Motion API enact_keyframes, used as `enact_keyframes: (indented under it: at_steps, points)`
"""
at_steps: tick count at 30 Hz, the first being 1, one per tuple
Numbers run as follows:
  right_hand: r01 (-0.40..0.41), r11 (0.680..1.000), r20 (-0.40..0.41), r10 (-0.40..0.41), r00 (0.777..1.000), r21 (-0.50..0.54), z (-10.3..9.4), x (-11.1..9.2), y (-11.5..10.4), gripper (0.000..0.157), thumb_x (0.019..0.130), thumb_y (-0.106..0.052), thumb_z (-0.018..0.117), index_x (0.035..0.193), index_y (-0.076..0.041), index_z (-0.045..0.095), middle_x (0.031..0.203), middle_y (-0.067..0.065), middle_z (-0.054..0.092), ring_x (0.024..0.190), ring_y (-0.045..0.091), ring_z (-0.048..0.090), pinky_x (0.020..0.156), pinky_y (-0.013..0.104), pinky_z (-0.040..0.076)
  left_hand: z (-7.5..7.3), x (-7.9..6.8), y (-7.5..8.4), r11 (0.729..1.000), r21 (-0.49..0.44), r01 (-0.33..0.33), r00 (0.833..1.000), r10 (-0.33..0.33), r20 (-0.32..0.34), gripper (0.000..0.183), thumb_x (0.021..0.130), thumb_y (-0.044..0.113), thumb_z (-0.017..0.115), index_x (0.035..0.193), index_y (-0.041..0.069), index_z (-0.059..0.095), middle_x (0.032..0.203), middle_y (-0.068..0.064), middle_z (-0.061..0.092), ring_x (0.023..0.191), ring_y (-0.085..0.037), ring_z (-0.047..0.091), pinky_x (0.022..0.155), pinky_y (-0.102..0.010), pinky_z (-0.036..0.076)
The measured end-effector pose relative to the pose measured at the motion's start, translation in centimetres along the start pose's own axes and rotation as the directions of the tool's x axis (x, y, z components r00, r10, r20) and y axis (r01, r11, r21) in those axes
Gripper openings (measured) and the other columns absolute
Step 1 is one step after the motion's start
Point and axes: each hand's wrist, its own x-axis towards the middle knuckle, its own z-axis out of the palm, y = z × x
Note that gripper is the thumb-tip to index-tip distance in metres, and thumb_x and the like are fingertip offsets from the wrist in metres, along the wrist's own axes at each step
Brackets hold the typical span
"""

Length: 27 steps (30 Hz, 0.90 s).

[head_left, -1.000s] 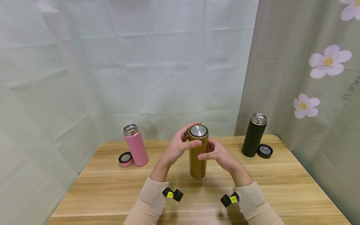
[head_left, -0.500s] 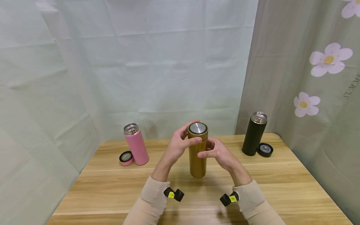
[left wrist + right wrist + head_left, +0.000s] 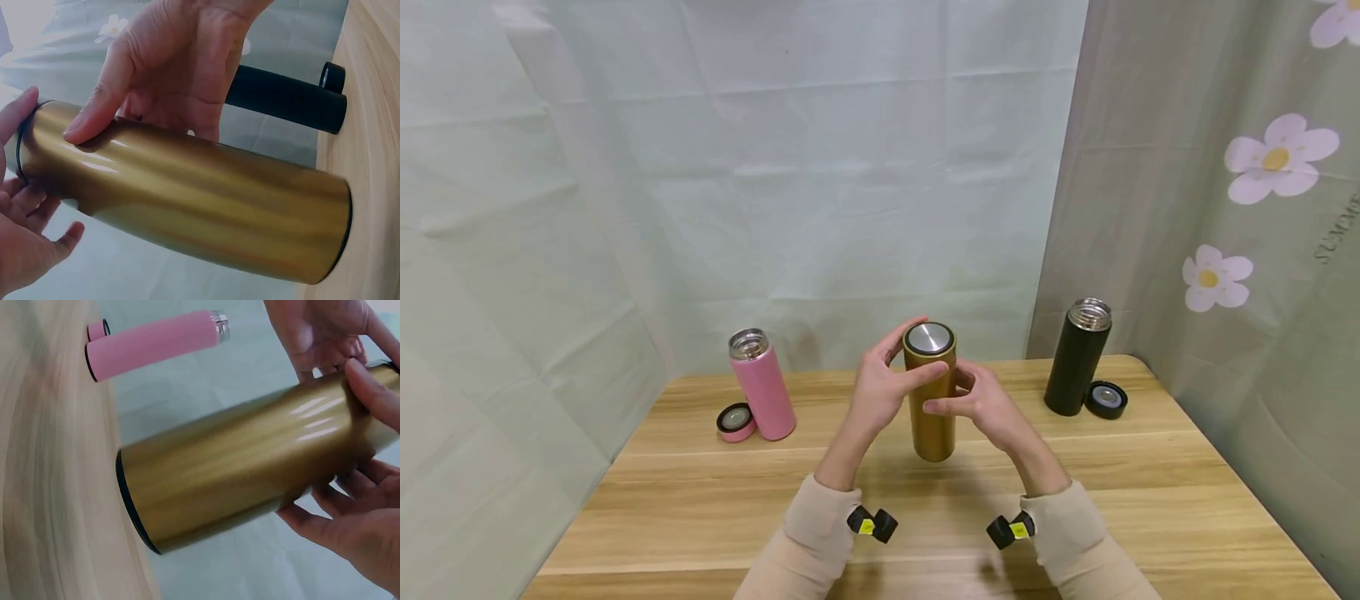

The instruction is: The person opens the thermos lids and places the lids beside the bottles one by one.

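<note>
A gold thermos flask [image 3: 934, 433] stands roughly upright between both hands, its lid [image 3: 929, 338] on and topped with a silver disc. My left hand [image 3: 883, 390] grips the lid, thumb across the front and fingers around the far side. Lower, my right hand [image 3: 988, 407] holds the upper body, thumb in front. In the left wrist view the flask [image 3: 206, 194] shows a dark seam beneath the left fingers. The right wrist view shows its black-edged base [image 3: 134, 506] near the table; whether they touch, I cannot tell.
On the wooden table [image 3: 715, 517], a lidless pink flask [image 3: 765, 396] stands left, its lid [image 3: 736, 422] beside it. A lidless black flask [image 3: 1077, 367] stands right, with its black lid [image 3: 1107, 400] alongside. Fabric curtains [image 3: 850, 183] hang behind and at the sides.
The gold flask has shifted slightly up and away in the head view, with both hands still on it. The left hand has turned a little, its thumb moving right across the front.
</note>
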Motion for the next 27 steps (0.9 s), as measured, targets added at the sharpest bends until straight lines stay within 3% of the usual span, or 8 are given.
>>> enact_keyframes:
  at_steps: [3, 6, 11, 14, 19, 27]
  points:
    - [-0.007, 1.000, -0.004, 0.007, 1.000, 0.005, 0.0, 0.1, 0.2, 0.056, 0.087, -0.020, 0.083, 0.140, -0.015, 0.064, 0.139, 0.008, 0.064, 0.128, 0.033, 0.060, 0.107, 0.058, 0.047, 0.1, 0.1, -0.2, 1.000, -0.007, 0.001, 1.000, -0.001, 0.012, 0.068, 0.083, 0.046, 0.088, 0.144, 0.033, 0.061, 0.139, 0.006, 0.064, 0.144, -0.025, 0.046, 0.118, -0.064, 0.028]
    - [-0.013, 1.000, 0.009, 0.013, 1.000, 0.021, 0.1, 0.0, 0.1, 0.057, 0.088, -0.021, 0.082, 0.141, -0.015, 0.062, 0.140, 0.008, 0.064, 0.128, 0.033, 0.060, 0.107, 0.058, 0.046, -0.3, 0.1, -0.2, 1.000, -0.029, -0.002, 0.998, 0.004, 0.066, 0.072, 0.084, 0.048, 0.087, 0.148, 0.034, 0.056, 0.141, 0.003, 0.061, 0.143, -0.028, 0.046, 0.116, -0.065, 0.030]
    - [-0.018, 0.999, 0.020, 0.017, 1.000, 0.041, 0.0, -0.1, -0.2, 0.057, 0.088, -0.022, 0.081, 0.141, -0.013, 0.062, 0.136, 0.010, 0.066, 0.123, 0.032, 0.062, 0.106, 0.055, 0.048, -1.0, 0.0, -0.1, 0.997, -0.080, -0.015, 0.984, 0.029, 0.178, 0.076, 0.089, 0.047, 0.082, 0.155, 0.036, 0.046, 0.151, 0.002, 0.052, 0.146, -0.031, 0.041, 0.116, -0.064, 0.031]
    - [-0.029, 0.998, 0.040, 0.027, 0.999, 0.053, 0.0, -0.2, -0.4, 0.058, 0.088, -0.022, 0.081, 0.141, -0.011, 0.061, 0.133, 0.011, 0.067, 0.120, 0.032, 0.064, 0.104, 0.053, 0.050, -1.5, 0.0, 0.0, 0.994, -0.097, -0.046, 0.974, 0.066, 0.218, 0.076, 0.092, 0.044, 0.079, 0.158, 0.030, 0.043, 0.153, 0.000, 0.051, 0.145, -0.027, 0.044, 0.120, -0.059, 0.029]
    - [-0.052, 0.997, 0.078, 0.047, 0.996, 0.064, 0.0, -0.4, -0.6, 0.062, 0.087, -0.023, 0.081, 0.143, -0.009, 0.059, 0.133, 0.011, 0.067, 0.120, 0.031, 0.064, 0.102, 0.049, 0.051, -1.9, 0.0, 0.0, 0.994, -0.080, -0.070, 0.967, 0.088, 0.241, 0.073, 0.093, 0.044, 0.077, 0.157, 0.029, 0.046, 0.151, 0.000, 0.055, 0.140, -0.022, 0.050, 0.119, -0.057, 0.031]
    - [-0.044, 0.997, 0.082, 0.038, 0.996, 0.065, 0.0, -0.4, -0.6, 0.061, 0.088, -0.023, 0.080, 0.143, -0.009, 0.059, 0.132, 0.011, 0.067, 0.119, 0.031, 0.065, 0.101, 0.048, 0.052, -1.9, 0.0, 0.0, 0.995, -0.091, -0.048, 0.970, 0.068, 0.233, 0.074, 0.091, 0.043, 0.080, 0.156, 0.024, 0.049, 0.144, -0.003, 0.060, 0.139, -0.026, 0.051, 0.117, -0.061, 0.032]
